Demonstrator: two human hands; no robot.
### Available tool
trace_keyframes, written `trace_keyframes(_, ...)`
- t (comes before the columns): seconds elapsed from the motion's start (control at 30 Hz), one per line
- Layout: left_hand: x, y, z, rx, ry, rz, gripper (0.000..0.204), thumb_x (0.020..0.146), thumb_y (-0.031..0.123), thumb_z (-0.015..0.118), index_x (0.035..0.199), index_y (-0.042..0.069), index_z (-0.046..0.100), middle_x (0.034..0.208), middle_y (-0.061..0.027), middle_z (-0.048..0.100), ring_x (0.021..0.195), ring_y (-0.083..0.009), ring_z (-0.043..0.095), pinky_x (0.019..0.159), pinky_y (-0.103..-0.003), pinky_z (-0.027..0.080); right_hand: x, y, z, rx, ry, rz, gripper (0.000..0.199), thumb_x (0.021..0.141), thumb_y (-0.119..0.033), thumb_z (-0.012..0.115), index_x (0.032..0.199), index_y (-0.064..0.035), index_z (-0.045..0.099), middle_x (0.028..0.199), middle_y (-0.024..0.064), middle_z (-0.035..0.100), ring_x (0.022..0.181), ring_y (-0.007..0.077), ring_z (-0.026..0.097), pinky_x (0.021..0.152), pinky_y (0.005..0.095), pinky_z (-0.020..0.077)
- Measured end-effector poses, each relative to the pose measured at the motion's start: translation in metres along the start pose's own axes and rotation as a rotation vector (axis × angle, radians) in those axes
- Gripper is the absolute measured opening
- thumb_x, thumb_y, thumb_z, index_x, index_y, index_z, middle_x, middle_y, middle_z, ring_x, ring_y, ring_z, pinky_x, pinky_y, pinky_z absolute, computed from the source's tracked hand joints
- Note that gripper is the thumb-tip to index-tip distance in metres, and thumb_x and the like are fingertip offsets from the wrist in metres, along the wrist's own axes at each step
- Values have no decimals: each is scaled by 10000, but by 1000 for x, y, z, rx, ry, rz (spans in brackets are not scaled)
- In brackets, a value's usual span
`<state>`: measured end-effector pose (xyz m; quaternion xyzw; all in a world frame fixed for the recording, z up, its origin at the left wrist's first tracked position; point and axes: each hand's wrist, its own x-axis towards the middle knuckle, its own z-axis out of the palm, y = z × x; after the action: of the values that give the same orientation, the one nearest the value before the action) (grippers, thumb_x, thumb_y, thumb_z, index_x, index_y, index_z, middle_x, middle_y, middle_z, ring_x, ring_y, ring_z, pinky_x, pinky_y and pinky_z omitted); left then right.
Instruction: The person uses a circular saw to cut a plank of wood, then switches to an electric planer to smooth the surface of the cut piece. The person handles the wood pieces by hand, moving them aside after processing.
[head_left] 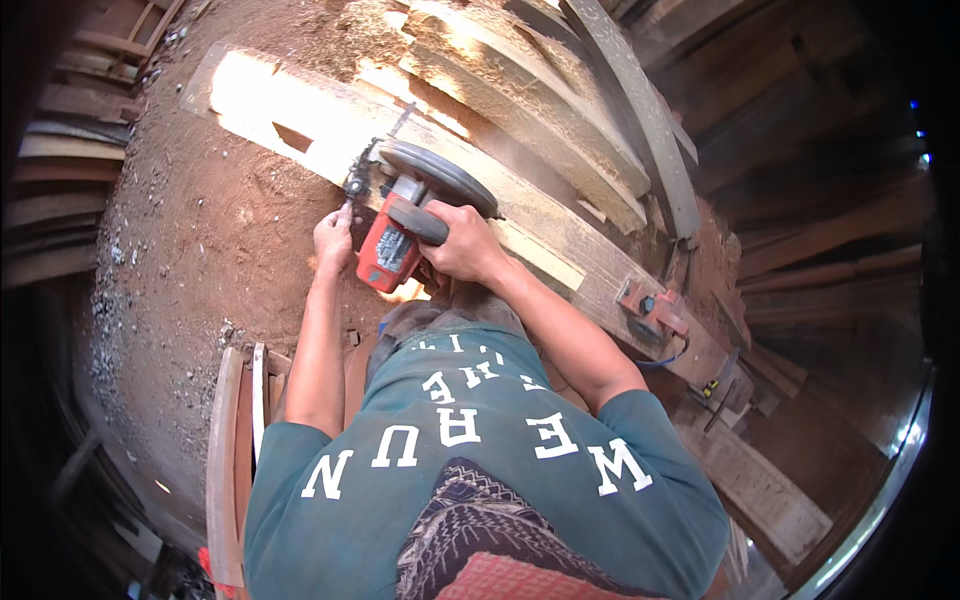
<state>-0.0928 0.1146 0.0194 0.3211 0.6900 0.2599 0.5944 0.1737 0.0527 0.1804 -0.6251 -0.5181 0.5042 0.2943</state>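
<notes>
A red circular saw (400, 225) with a grey blade guard rests against the near edge of a long pale wooden plank (300, 120) that lies on reddish dirt. My right hand (462, 243) is closed around the saw's black top handle. My left hand (333, 235) sits at the saw's left side, fingers pinched at a small metal part near its base and front knob. Both forearms come up from my green shirt at the bottom of the view.
More rough planks (520, 90) are stacked behind the one under the saw. A second red power tool (652, 305) with a blue cord lies on the plank at the right. Curved wooden pieces (235, 440) stand at lower left. Timber stacks line the left edge.
</notes>
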Motion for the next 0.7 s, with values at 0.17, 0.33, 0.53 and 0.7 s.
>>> trace_keyframes(0.17,0,32,-13,-52,-43,-64,337,1108,345,639,1107,24,745,1016,-43,746,918,-124,670,839,-307,541,22,-2,12,-68,27,-94,238,830,-124,755,1054,-53,714,922,240,742,889,439,733,788,458,580)
trace_keyframes(0.33,10,56,-22,-131,-12,-30,280,1095,304,660,1068,38,745,958,-23,727,864,-113,639,777,-304,519,50,-14,22,-63,7,-107,252,829,-128,759,1067,-55,720,951,241,745,908,441,733,795,465,581)
trace_keyframes(0.53,30,56,-34,-172,79,55,253,1057,278,711,927,65,749,821,27,695,716,-77,596,654,-279,479,66,-27,37,-58,42,-136,305,792,-158,798,1073,-61,730,931,261,747,921,456,731,803,495,592)
trace_keyframes(0.7,39,52,-51,-213,-6,57,210,1058,207,670,1088,20,760,989,-14,718,894,-122,636,826,-323,529,70,-45,43,-57,36,-131,253,833,-120,765,1075,-51,735,922,242,739,882,443,734,761,454,591)
